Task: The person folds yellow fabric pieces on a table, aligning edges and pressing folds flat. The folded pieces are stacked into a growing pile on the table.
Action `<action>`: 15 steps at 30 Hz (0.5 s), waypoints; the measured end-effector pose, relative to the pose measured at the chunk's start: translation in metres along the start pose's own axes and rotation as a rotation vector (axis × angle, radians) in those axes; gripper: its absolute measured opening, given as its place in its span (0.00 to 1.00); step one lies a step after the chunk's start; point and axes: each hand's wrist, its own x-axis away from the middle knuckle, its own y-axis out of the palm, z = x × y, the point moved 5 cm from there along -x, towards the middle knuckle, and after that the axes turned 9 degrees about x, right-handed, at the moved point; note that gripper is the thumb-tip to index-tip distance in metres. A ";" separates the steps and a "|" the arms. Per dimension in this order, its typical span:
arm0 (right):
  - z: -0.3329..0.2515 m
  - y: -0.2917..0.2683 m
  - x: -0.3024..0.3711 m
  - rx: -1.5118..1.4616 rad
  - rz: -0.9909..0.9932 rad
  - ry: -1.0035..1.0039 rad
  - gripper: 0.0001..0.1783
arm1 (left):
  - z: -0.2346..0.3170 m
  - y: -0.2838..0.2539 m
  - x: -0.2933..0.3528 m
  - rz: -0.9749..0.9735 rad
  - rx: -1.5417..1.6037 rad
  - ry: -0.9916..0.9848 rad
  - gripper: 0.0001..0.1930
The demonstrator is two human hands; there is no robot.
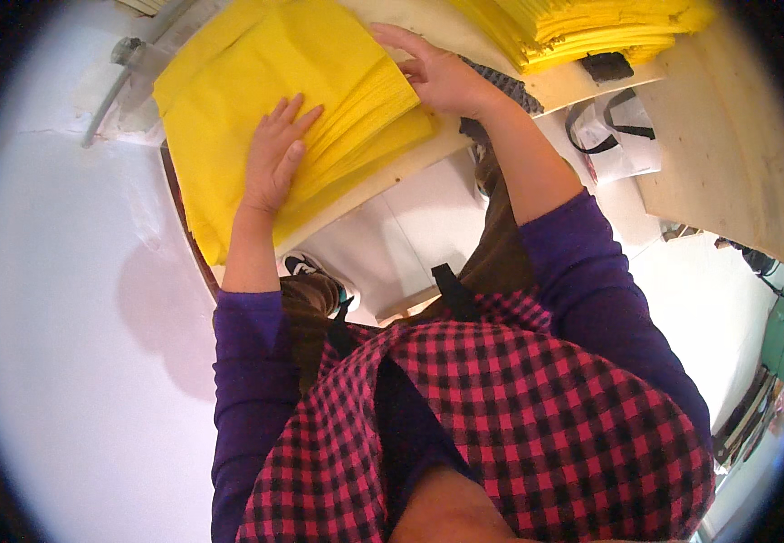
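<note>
A stack of yellow cloth sheets (pixel 220 118) lies on the wooden table, its layers fanned along the near right side. My left hand (pixel 276 158) rests flat on the top sheet with its fingers spread. At the right edge of the stack is my right hand (pixel 437 77), its fingers stretched out and apart, touching or nearly touching the sheets' edge. Part of its fingertips is hidden against the cloth. Just right of that hand lies a dark, textured piece of material (pixel 502 86), partly covered by my forearm.
Another pile of folded yellow cloth (pixel 582 32) sits at the far right of the table (pixel 374 181), with a small black object (pixel 607 66) beside it. A white bag with black handles (pixel 623 136) stands below, near a wooden panel (pixel 727 136). A white wall borders the left.
</note>
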 end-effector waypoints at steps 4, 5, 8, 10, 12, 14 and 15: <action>0.007 -0.010 0.001 -0.148 -0.068 0.126 0.40 | -0.004 0.001 0.001 0.004 -0.010 -0.010 0.33; 0.006 -0.011 0.003 -0.202 -0.094 0.126 0.39 | -0.005 0.001 0.001 0.003 -0.013 -0.014 0.33; 0.004 -0.014 0.007 -0.367 -0.124 0.147 0.37 | -0.006 0.002 0.002 0.002 -0.022 -0.019 0.33; 0.002 -0.014 0.006 -0.487 -0.122 0.109 0.37 | -0.006 0.002 0.002 0.001 -0.025 -0.019 0.33; 0.005 -0.014 0.004 -0.428 -0.105 0.105 0.37 | -0.006 0.002 0.002 -0.002 -0.032 -0.021 0.33; 0.010 -0.012 0.002 -0.337 -0.099 0.091 0.38 | -0.005 0.003 0.002 -0.004 -0.033 -0.022 0.33; 0.012 -0.010 -0.001 -0.276 -0.102 0.080 0.38 | -0.004 0.003 0.002 -0.004 -0.032 -0.022 0.33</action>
